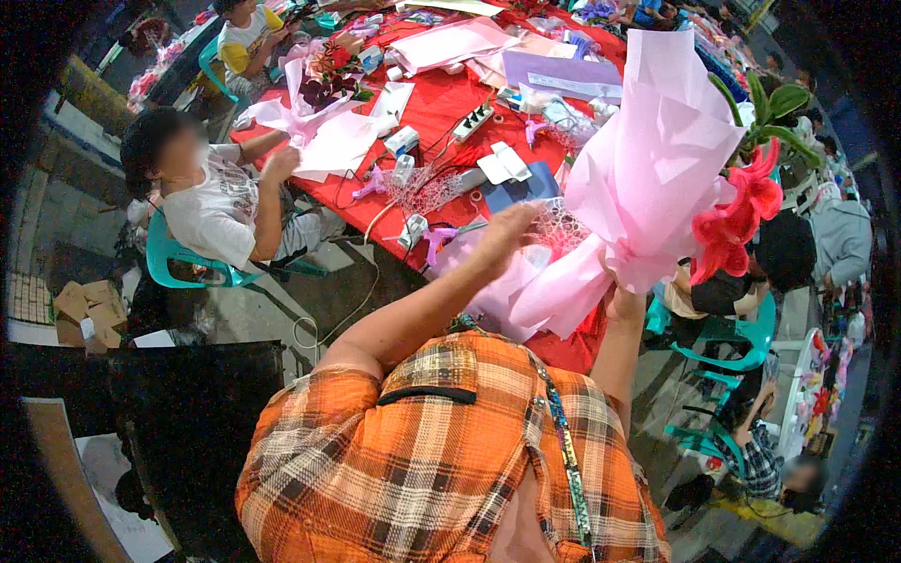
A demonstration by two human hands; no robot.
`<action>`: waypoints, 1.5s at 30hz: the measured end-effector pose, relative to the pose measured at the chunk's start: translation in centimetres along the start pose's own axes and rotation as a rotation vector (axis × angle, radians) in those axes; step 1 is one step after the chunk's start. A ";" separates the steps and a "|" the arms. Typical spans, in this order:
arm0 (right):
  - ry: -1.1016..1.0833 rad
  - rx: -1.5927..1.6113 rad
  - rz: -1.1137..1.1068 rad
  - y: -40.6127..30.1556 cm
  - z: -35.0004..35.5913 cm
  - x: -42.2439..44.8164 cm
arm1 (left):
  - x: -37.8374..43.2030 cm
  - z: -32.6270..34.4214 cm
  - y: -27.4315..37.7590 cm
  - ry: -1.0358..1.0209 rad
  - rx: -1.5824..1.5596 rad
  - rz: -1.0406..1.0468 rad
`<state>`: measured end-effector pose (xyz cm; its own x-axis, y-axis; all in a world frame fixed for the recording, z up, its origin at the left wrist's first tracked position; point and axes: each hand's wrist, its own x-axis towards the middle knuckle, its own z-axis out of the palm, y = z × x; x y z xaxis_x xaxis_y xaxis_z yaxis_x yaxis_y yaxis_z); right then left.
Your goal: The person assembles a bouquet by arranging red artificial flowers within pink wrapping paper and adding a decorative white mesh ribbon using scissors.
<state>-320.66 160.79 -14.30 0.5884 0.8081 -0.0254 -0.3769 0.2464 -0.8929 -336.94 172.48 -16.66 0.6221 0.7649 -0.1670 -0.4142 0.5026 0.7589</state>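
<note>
My right hand (623,302) grips the gathered base of a bouquet wrapped in pink paper (633,155). The bouquet leans to the right, with red fabric-like flowers (735,218) and green leaves (781,112) sticking out on its right side. To the left of the wrap, my left hand (510,232) is raised over the table edge, slightly blurred, its fingers loosely extended and seemingly holding nothing. White netting (559,229) lies by its fingertips, partly behind the wrap. More pink paper (493,281) spreads below this hand, beside a purple glue gun (438,243).
The red-covered table (338,179) bears a power strip (473,123), cords, a blue pad (521,186), a purple glue gun (369,183) and paper sheets (450,46). A seated person (211,190) at the left handles another wrapped bouquet (310,105). Others sit farther off.
</note>
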 end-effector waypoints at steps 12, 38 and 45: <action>0.009 0.060 -0.027 -0.9 0.7 -0.3 | 7.8 -30.0 8.3 0.861 -0.002 0.291; 0.014 -0.133 -0.132 2.8 3.1 1.1 | 0.9 -1.3 8.6 -0.359 0.840 0.206; 0.012 -0.154 -0.150 2.6 4.6 0.3 | 0.0 -1.0 10.1 -0.620 0.584 0.086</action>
<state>-324.82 164.12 -14.55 0.6385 0.7619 0.1089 -0.1712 0.2786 -0.9450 -341.73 177.96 -9.61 0.9256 0.3470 0.1513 -0.1736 0.0340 0.9842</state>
